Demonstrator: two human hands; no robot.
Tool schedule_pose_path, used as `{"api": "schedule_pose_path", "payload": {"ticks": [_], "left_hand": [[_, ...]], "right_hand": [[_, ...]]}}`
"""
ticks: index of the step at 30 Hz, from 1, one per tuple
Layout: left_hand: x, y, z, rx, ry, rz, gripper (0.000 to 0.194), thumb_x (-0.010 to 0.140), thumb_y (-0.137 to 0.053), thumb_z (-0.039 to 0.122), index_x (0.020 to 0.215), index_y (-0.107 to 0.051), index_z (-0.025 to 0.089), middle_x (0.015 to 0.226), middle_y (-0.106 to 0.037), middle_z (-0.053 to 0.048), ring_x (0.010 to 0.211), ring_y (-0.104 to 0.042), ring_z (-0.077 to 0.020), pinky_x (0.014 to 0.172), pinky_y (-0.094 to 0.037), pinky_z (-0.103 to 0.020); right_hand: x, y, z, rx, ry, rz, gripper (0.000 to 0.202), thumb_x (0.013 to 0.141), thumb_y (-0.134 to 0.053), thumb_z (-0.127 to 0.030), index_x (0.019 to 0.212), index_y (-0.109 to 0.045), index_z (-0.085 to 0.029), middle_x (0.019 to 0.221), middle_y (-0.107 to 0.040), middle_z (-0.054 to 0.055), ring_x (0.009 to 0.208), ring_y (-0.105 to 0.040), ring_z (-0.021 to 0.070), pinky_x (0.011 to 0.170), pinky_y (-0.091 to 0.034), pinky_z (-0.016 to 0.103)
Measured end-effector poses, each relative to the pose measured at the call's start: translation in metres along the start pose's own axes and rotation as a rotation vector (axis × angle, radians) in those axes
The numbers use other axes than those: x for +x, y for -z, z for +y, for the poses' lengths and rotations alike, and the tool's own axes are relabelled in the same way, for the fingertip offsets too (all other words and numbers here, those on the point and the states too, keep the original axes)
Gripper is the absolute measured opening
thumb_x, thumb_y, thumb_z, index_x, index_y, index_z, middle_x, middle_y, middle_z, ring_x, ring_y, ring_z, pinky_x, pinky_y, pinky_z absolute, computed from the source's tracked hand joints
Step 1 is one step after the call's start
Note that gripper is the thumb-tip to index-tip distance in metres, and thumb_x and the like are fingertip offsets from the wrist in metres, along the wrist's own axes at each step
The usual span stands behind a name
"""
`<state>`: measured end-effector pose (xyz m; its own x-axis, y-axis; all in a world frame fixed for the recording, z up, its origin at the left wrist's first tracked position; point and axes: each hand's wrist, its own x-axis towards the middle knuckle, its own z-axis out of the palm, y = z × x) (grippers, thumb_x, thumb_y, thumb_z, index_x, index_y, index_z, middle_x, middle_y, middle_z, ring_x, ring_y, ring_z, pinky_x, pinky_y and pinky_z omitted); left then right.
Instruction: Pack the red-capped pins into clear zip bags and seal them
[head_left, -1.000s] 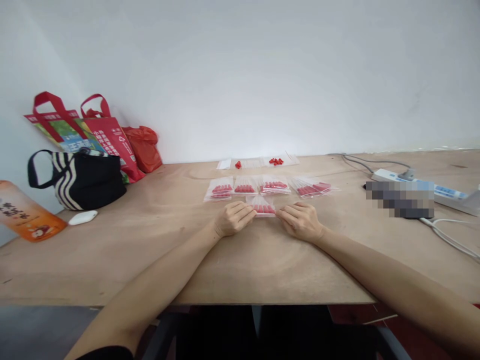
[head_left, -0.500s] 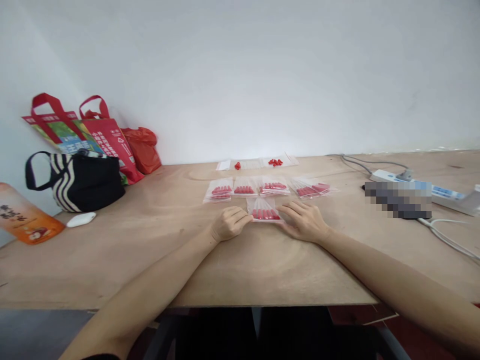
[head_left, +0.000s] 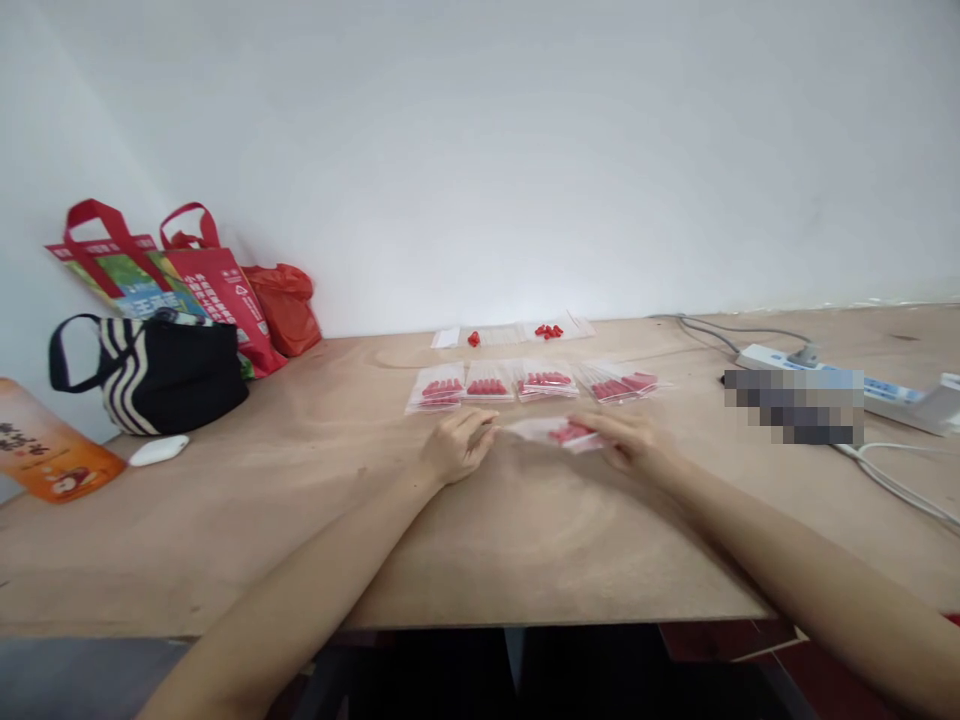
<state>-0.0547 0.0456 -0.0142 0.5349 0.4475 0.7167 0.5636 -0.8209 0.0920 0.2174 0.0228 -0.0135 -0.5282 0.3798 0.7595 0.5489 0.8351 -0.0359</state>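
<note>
My right hand (head_left: 632, 440) grips the edge of a small clear zip bag (head_left: 534, 430) with red capsule-like pieces inside. The bag is tilted and a little blurred. My left hand (head_left: 459, 445) is off the bag, just to its left, with its fingers apart and nothing in them. Behind my hands lies a row of similar filled bags: one stack (head_left: 436, 388) at the left, another bag (head_left: 488, 384) beside it, a third stack (head_left: 547, 380), and overlapping bags (head_left: 619, 386) at the right.
Farther back, loose red pieces (head_left: 550, 331) lie on flat clear bags (head_left: 501, 336) near the wall. Shopping bags (head_left: 217, 290), a black striped bag (head_left: 187, 370), an orange pouch (head_left: 56, 450) and a white case (head_left: 159, 450) stand left. A power strip (head_left: 885, 385) with cables lies right.
My left hand has let go of the small bag, and its fingers have opened. My right hand has drawn the bag to the right and turned it. The row of bags stays put.
</note>
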Motion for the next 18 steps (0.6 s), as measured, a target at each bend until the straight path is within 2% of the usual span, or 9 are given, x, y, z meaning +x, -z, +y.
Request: {"api": "schedule_pose_path", "payload": {"ticks": [3, 6, 9, 12, 16, 18], "left_hand": [[-0.001, -0.005, -0.006, -0.014, 0.137, -0.145, 0.018, 0.079, -0.05, 0.022, 0.095, -0.055, 0.015, 0.092, -0.059, -0.008, 0.086, -0.056, -0.0185, 0.077, -0.048, -0.033], [0.0, -0.008, -0.007, -0.039, 0.226, -0.256, 0.018, 0.079, -0.051, 0.023, 0.094, -0.056, 0.015, 0.097, -0.057, -0.008, 0.09, -0.054, -0.0193, 0.081, -0.046, -0.034], [0.002, -0.006, -0.005, -0.062, 0.282, -0.32, 0.018, 0.08, -0.049, 0.023, 0.095, -0.056, 0.015, 0.101, -0.056, -0.008, 0.093, -0.054, -0.0196, 0.084, -0.044, -0.035], [0.002, -0.002, -0.005, -0.074, 0.305, -0.361, 0.019, 0.081, -0.048, 0.023, 0.097, -0.056, 0.015, 0.105, -0.055, -0.008, 0.097, -0.053, -0.0202, 0.086, -0.043, -0.035], [0.002, -0.001, -0.006, -0.094, 0.298, -0.384, 0.022, 0.082, -0.047, 0.024, 0.1, -0.055, 0.016, 0.106, -0.055, -0.008, 0.098, -0.052, -0.0199, 0.087, -0.042, -0.035], [0.002, -0.002, -0.007, -0.098, 0.295, -0.385, 0.022, 0.082, -0.046, 0.024, 0.101, -0.055, 0.017, 0.107, -0.055, -0.007, 0.098, -0.052, -0.0199, 0.087, -0.042, -0.035]], "right_hand": [[0.009, 0.003, 0.027, -0.014, -0.22, 0.164, 0.029, 0.079, -0.042, -0.017, 0.106, -0.052, -0.023, 0.095, -0.062, 0.005, 0.085, -0.058, 0.0154, 0.071, -0.047, 0.026], [0.021, -0.008, 0.063, -0.013, -0.368, 0.174, 0.024, 0.078, -0.042, -0.019, 0.099, -0.054, -0.021, 0.088, -0.062, 0.006, 0.077, -0.058, 0.0157, 0.067, -0.046, 0.027], [0.028, -0.026, 0.093, -0.006, -0.444, 0.098, 0.025, 0.075, -0.04, -0.016, 0.093, -0.057, -0.018, 0.088, -0.062, 0.007, 0.08, -0.057, 0.0164, 0.072, -0.045, 0.029], [0.028, -0.037, 0.107, 0.019, -0.493, -0.064, 0.029, 0.069, -0.041, -0.013, 0.091, -0.059, -0.016, 0.091, -0.061, 0.007, 0.083, -0.056, 0.017, 0.077, -0.043, 0.029], [0.024, -0.031, 0.115, 0.078, -0.452, -0.318, 0.032, 0.064, -0.05, -0.019, 0.094, -0.061, -0.02, 0.101, -0.06, 0.005, 0.094, -0.053, 0.0187, 0.084, -0.04, 0.03], [0.018, -0.02, 0.122, 0.018, -0.567, -0.32, 0.031, 0.069, -0.049, -0.028, 0.096, -0.061, -0.021, 0.106, -0.059, 0.005, 0.099, -0.052, 0.0196, 0.087, -0.038, 0.031]]}}
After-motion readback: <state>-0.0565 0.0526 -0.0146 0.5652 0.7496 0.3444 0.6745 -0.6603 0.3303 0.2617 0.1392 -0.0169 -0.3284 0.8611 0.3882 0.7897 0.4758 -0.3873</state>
